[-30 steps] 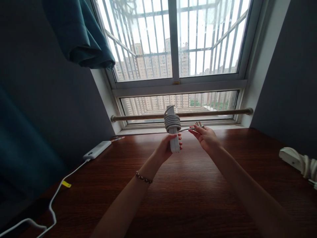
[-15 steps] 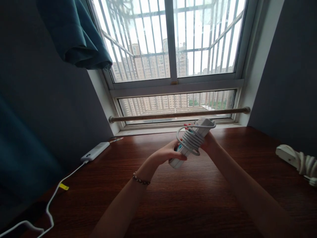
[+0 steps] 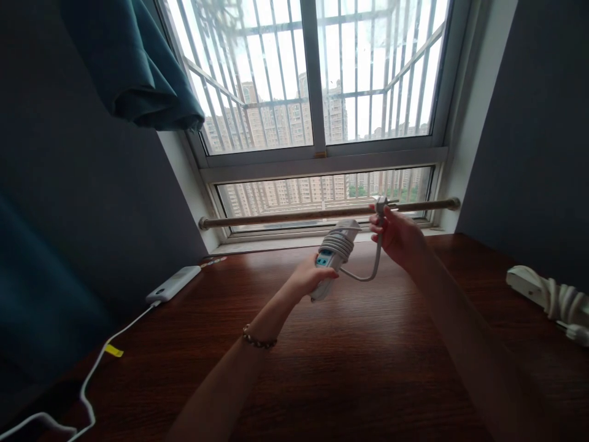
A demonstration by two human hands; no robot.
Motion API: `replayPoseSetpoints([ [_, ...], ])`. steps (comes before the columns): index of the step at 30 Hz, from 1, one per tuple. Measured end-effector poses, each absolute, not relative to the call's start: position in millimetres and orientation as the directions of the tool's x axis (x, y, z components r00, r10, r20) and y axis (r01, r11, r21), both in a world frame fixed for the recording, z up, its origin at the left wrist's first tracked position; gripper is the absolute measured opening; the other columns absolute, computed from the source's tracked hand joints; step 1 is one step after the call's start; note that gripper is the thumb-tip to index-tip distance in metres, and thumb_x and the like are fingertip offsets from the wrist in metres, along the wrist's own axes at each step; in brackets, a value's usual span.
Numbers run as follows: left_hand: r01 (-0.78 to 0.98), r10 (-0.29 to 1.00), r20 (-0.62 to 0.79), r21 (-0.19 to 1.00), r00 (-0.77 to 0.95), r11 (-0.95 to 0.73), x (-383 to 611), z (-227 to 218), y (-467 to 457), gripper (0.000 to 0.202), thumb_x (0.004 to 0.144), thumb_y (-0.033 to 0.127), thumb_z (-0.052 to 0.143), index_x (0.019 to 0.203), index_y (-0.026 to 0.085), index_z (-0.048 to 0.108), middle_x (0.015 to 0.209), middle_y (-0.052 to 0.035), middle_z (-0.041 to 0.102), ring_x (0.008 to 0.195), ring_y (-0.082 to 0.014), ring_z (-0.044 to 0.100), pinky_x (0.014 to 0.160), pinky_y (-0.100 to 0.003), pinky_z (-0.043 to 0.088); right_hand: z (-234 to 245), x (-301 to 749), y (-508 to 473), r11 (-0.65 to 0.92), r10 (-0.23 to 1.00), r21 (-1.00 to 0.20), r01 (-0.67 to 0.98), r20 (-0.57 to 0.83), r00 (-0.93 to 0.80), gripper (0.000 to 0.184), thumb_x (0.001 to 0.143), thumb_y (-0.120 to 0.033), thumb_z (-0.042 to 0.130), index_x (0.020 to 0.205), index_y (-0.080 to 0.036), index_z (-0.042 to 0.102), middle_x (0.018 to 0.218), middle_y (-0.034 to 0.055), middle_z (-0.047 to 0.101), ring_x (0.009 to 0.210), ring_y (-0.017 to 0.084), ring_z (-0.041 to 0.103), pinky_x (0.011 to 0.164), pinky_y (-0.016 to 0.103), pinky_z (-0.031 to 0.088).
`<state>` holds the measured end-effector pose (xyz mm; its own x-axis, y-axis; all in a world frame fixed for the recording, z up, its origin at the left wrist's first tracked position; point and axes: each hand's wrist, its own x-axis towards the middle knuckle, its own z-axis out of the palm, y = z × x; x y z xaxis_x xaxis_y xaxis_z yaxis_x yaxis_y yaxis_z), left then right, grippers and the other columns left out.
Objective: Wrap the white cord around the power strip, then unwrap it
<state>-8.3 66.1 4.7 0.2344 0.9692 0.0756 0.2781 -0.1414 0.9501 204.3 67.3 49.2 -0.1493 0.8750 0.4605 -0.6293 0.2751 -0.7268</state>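
My left hand (image 3: 307,280) grips the lower end of a white power strip (image 3: 332,256), held tilted above the wooden desk (image 3: 350,362). Its grey cord (image 3: 338,244) is coiled several times around the strip's upper part. My right hand (image 3: 399,234) pinches the plug end (image 3: 380,205) of that cord, raised to the right of the strip. A loose loop of cord (image 3: 370,270) hangs between the strip and the plug. A beaded bracelet (image 3: 258,339) sits on my left wrist.
A second white power strip (image 3: 176,283) lies at the desk's far left, its cord (image 3: 94,374) with a yellow tag trailing toward me. Another cord-wrapped strip (image 3: 547,298) rests at the right edge. A wooden rod (image 3: 285,216) spans the window; a teal curtain (image 3: 138,67) hangs upper left.
The strip went from upright to tilted right. My right hand moved around it, then pulled the plug end up and to the right, leaving a loose loop hanging.
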Motion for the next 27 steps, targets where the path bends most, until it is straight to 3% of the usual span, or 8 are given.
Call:
replayPoseSetpoints([
  [3,0.525,0.98,0.189,0.829,0.065,-0.195,-6,6,62,0.034,0.081,0.03,0.063,0.109,0.014,0.054,0.099,-0.0066,0.06,0.09,-0.0207,0.058,0.081,-0.04,0.045,37,176,69,0.402,0.863,-0.782,-0.475,0.497,-0.088,0.039,0.062,-0.034,0.079,0.078,-0.017,0.048,0.066,-0.004,0.044,0.052,0.008,0.04,0.047,0.02,0.036],
  [6,0.689,0.956,0.293,0.696,-0.014,-0.203,-1,9,51,0.058,0.066,0.028,0.072,0.117,0.017,0.048,0.097,-0.0098,0.063,0.094,-0.0303,0.058,0.081,-0.042,0.041,16,152,71,0.641,0.767,-0.759,-0.112,0.633,0.104,0.07,0.048,-0.026,0.086,0.102,-0.02,0.043,0.071,-0.004,0.048,0.059,0.013,0.046,0.054,0.025,0.04],
  [9,0.773,0.934,0.358,0.597,-0.017,-0.215,7,8,41,0.062,0.066,0.033,0.069,0.121,0.019,0.045,0.094,-0.0122,0.066,0.091,-0.0358,0.06,0.074,-0.04,0.041,2,141,68,0.669,0.675,-0.693,0.269,0.718,0.173,0.1,0.052,-0.024,0.084,0.132,-0.023,0.024,0.086,0.0024,0.056,0.068,0.021,0.054,0.062,0.035,0.044],
  [12,0.811,0.919,0.393,0.541,-0.012,-0.221,14,6,35,0.067,0.068,0.038,0.065,0.127,0.019,0.041,0.092,-0.0135,0.067,0.086,-0.0371,0.062,0.07,-0.039,0.041,-5,136,65,0.651,0.59,-0.618,0.441,0.778,0.218,0.099,0.057,-0.027,0.082,0.135,-0.022,0.022,0.094,0.0075,0.059,0.073,0.025,0.057,0.067,0.039,0.045],
  [15,0.824,0.907,0.42,0.521,-0.02,-0.223,17,5,33,0.077,0.069,0.04,0.064,0.135,0.018,0.032,0.096,-0.0155,0.067,0.087,-0.0375,0.063,0.069,-0.039,0.041,-12,131,68,0.719,0.535,-0.633,0.286,0.768,0.353,0.092,0.058,-0.029,0.081,0.131,-0.021,0.025,0.101,0.0086,0.058,0.083,0.025,0.058,0.072,0.038,0.046],
  [18,0.813,0.897,0.44,0.532,-0.025,-0.238,18,3,32,0.082,0.069,0.041,0.064,0.139,0.019,0.027,0.104,-0.0166,0.066,0.091,-0.0366,0.063,0.072,-0.038,0.041,-20,123,77,0.716,0.595,-0.697,0.049,0.645,0.479,0.088,0.052,-0.027,0.083,0.122,-0.02,0.03,0.107,0.0101,0.055,0.089,0.025,0.057,0.072,0.035,0.049],
  [22,0.759,0.899,0.438,0.594,-0.026,-0.267,18,-2,35,0.088,0.068,0.042,0.067,0.141,0.017,0.024,0.109,-0.0185,0.064,0.096,-0.0373,0.061,0.075,-0.038,0.041,-26,119,85,0.589,0.728,-0.803,-0.091,0.479,0.49,0.087,0.045,-0.028,0.086,0.112,-0.021,0.031,0.094,0.0051,0.055,0.077,0.023,0.058,0.066,0.034,0.05],
  [27,0.607,0.915,0.399,0.74,-0.052,-0.288,18,-10,44,0.093,0.061,0.042,0.074,0.135,0.01,0.027,0.104,-0.0218,0.064,0.097,-0.0385,0.06,0.075,-0.04,0.041,-23,117,82,0.614,0.748,-0.749,-0.248,0.453,0.484,0.085,0.043,-0.023,0.087,0.108,-0.022,0.031,0.091,0.0009,0.051,0.078,0.019,0.055,0.068,0.032,0.05],
])
